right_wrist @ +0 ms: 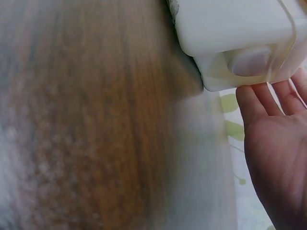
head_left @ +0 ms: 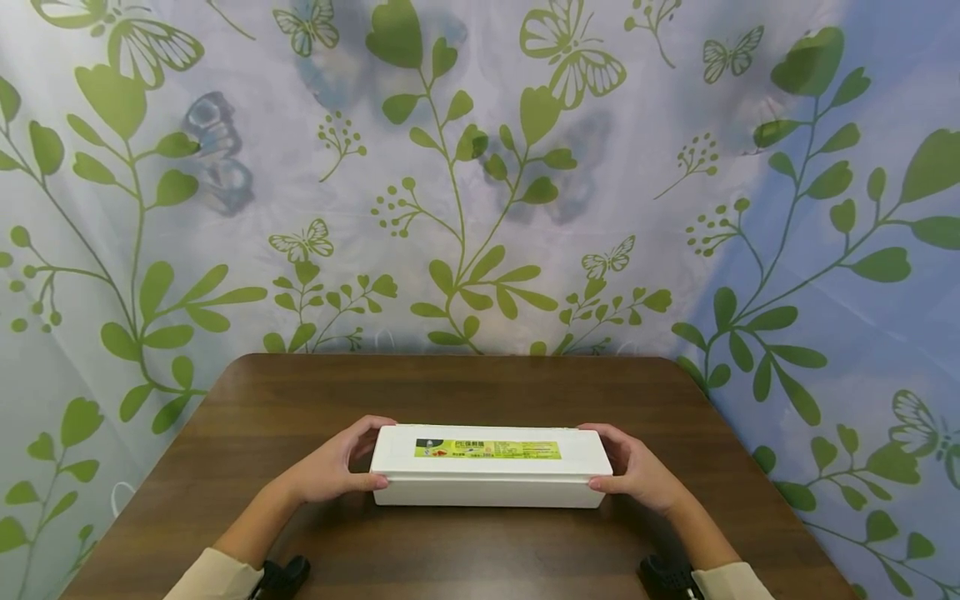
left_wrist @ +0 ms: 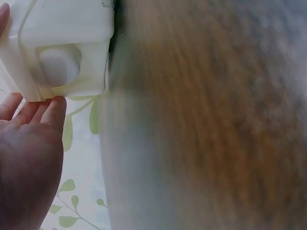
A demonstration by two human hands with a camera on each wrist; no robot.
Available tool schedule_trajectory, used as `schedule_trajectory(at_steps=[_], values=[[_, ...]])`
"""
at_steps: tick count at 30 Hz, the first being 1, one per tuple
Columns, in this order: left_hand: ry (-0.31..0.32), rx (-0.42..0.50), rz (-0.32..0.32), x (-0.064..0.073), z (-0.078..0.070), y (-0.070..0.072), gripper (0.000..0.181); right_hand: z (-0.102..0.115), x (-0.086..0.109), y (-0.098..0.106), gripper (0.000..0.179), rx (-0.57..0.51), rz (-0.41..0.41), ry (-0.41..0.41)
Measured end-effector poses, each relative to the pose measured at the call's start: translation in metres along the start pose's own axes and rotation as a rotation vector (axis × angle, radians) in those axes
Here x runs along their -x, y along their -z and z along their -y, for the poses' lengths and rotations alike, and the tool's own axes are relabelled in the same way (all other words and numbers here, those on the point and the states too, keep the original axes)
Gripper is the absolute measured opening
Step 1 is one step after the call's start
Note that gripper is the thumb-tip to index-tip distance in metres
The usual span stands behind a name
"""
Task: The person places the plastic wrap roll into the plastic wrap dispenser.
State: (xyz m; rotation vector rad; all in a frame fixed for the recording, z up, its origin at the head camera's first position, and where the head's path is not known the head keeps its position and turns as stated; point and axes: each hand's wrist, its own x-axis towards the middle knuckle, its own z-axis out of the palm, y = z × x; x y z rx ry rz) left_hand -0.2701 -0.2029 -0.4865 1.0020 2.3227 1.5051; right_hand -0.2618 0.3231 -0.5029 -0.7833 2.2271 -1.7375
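Observation:
A long white cling film box [head_left: 491,492] lies crosswise near the middle of the table, its lid down and a green-yellow label [head_left: 487,450] on top. My left hand [head_left: 330,467] holds its left end, thumb at the front and fingers reaching round the back. At the other end my right hand [head_left: 645,475] grips it in the same way. In the left wrist view, a round white end piece [left_wrist: 60,65] shows in the box's side opening. The right wrist view has a similar round piece [right_wrist: 250,61] at the opposite end.
The brown wooden table [head_left: 480,558] has rounded far corners. Behind it hangs a pale curtain [head_left: 480,167] printed with green leaves and butterflies. A black strap device [head_left: 281,577] sits at the left wrist, another black device [head_left: 667,577] at the right.

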Motion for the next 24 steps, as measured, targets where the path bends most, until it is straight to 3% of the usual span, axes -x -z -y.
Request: schedule_trajectory(at_steps=[13,19,21,24], values=[[-0.023,0.020,-0.027,0.001,0.003,0.001,0.076,0.006,-0.005,0.003,0.074,0.029,0.030,0.003],[-0.029,0.014,-0.051,0.003,-0.001,0.014,0.076,0.012,-0.009,0.010,0.080,0.061,0.078,0.046],[-0.018,-0.015,-0.088,0.004,-0.004,0.021,0.071,0.016,-0.010,0.015,0.078,0.075,0.056,0.077],[0.014,-0.140,-0.216,0.003,-0.011,0.035,0.061,0.026,-0.016,0.026,0.066,0.145,-0.047,0.156]])
